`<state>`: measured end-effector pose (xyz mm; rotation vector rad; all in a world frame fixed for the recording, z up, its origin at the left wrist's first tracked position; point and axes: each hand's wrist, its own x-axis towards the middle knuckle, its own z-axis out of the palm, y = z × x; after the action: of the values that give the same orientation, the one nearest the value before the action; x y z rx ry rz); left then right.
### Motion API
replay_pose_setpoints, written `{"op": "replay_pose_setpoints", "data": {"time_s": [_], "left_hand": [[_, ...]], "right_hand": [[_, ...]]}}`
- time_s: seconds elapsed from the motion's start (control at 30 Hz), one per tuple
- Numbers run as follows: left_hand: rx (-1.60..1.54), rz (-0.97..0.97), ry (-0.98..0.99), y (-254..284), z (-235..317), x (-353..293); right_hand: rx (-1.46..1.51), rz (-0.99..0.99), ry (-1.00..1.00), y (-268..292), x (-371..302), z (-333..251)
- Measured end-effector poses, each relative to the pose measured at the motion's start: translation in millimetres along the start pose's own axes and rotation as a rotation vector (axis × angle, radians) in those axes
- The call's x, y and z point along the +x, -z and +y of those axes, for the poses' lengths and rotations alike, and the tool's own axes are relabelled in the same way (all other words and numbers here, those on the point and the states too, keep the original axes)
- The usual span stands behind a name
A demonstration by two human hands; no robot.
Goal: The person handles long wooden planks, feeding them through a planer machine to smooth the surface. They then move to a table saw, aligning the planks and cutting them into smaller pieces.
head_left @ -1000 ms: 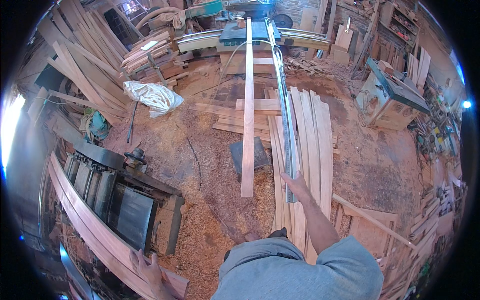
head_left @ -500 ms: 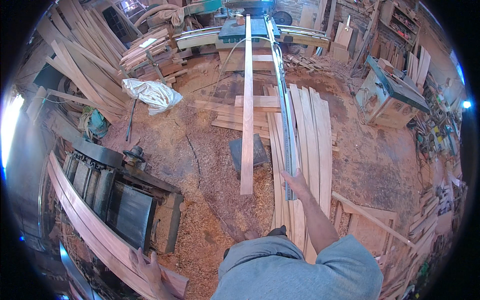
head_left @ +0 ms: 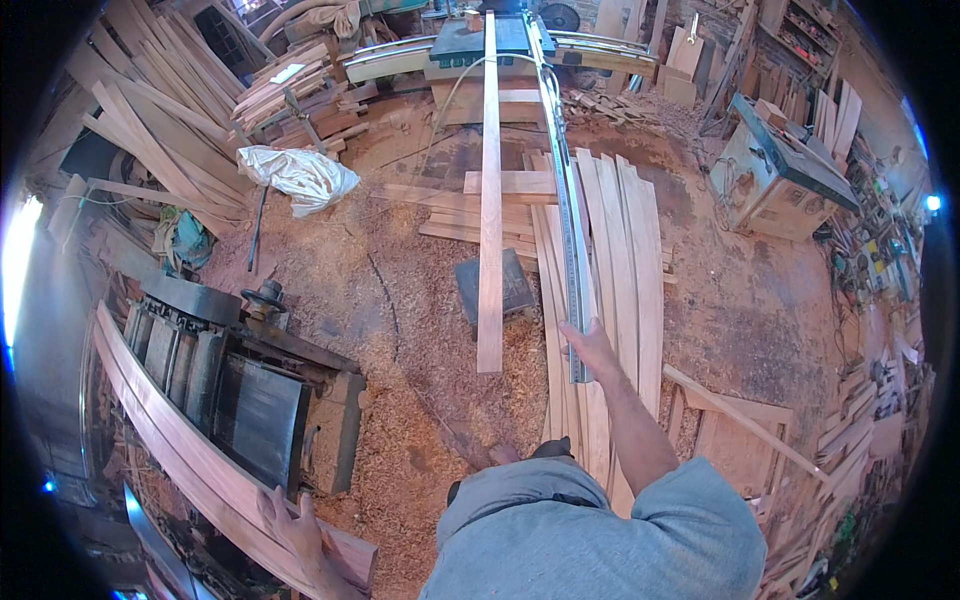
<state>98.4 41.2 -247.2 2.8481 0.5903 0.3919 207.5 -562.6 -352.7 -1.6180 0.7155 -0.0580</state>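
Note:
My right hand (head_left: pixel 592 350) is wrapped around the near end of a long silver metal rail (head_left: pixel 577 250) with scale marks along it. That rail runs away from me toward the machine table (head_left: pixel 455 42) at the far end. Left of it, a long narrow wooden board (head_left: pixel 490 200) reaches from the same table toward me, apart from both hands. At the lower left my left hand (head_left: pixel 293 528) lies with fingers apart on long reddish planks (head_left: pixel 190 450), which rest beside a dark roller machine (head_left: pixel 240 400).
Long pale boards (head_left: pixel 625 260) lie stacked under and right of the rail. A dark block (head_left: pixel 497 285) sits on the shavings-covered floor (head_left: pixel 400 420). Farther off are a silvery sheet (head_left: pixel 298 178), a green-topped machine (head_left: pixel 785 175) and leaning planks (head_left: pixel 150 100).
The view has tipped slightly, so the scene sits a little higher in the picture. Both hands keep the same holds on rail and planks.

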Motion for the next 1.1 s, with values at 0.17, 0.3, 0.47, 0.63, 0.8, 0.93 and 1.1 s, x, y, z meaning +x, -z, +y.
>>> {"op": "replay_pose_setpoints", "data": {"time_s": [0.17,0.3,0.47,0.63,0.8,0.93,1.1], "left_hand": [[0.003,0.007,-0.016,-2,-3,1],[0.018,-0.007,-0.027,-1,-2,2],[0.023,0.003,-0.023,-1,-3,1],[0.023,0.016,-0.029,-3,-4,1],[0.032,0.014,-0.023,-2,-1,1],[-0.011,-0.006,0.007,-2,-2,1],[-0.016,0.014,-0.007,-5,-8,1]], "right_hand": [[0.013,-0.004,-0.011,-1,-3,-4],[0.01,-0.013,0.004,2,3,7],[-0.011,-0.009,-0.034,0,-5,-9],[-0.024,-0.014,-0.023,1,-5,-9],[-0.022,-0.013,-0.019,2,-1,-3],[0.011,-0.006,-0.028,0,-2,-4],[0.045,-0.016,-0.019,-1,-2,-4]]}}
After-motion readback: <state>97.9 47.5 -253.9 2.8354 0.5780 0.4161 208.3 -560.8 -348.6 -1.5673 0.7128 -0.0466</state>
